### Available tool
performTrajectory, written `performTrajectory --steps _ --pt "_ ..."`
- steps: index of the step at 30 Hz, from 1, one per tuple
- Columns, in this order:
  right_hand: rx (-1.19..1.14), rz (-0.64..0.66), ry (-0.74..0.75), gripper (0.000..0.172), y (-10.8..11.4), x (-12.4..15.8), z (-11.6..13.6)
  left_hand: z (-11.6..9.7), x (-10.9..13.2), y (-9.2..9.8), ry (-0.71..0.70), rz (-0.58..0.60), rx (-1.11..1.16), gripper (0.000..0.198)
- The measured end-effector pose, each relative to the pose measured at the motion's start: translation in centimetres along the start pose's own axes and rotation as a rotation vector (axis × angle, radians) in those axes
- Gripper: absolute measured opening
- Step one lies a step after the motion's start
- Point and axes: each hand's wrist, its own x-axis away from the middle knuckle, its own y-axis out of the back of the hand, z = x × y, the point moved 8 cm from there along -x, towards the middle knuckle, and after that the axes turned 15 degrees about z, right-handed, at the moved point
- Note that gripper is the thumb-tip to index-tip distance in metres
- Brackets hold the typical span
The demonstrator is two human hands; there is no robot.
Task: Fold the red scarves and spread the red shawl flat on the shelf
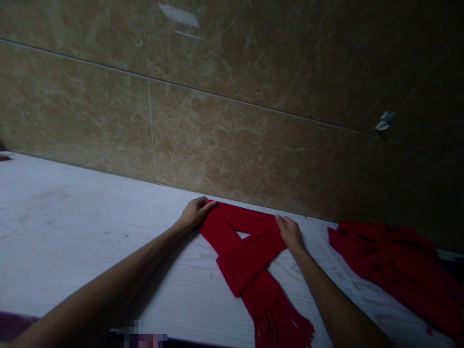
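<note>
Head view: left hand [196, 212] and right hand [290, 233], fingers closed, grip a red scarf [250, 263] by its far corners on a white wood-grain table [90, 232] along a brown marbled wall [203, 130].

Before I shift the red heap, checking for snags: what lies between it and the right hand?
In the head view, white tabletop lies between the right hand and the red heap, crossed by a thin line, possibly a seam.

A pale fitting [384, 121] sits on the marbled wall [224, 140].
</note>
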Motion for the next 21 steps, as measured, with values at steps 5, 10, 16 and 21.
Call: performTrajectory --steps 5,10,16,21 --pt "0.023 -0.010 0.002 0.073 0.35 0.26 0.63 -0.20 -0.03 -0.27 -0.005 0.014 0.079 0.052" --pt "0.042 -0.041 -0.019 0.070 0.63 0.36 0.81 -0.11 -0.28 -0.38 0.014 0.009 0.089 0.053" --pt "0.049 -0.033 -0.037 0.063 0.55 0.43 1.06 0.06 0.01 -0.35 0.012 -0.025 0.089 0.052" --pt "0.050 -0.024 -0.041 0.060 0.51 0.44 0.91 0.04 0.10 -0.45 -0.009 -0.026 0.126 0.056"
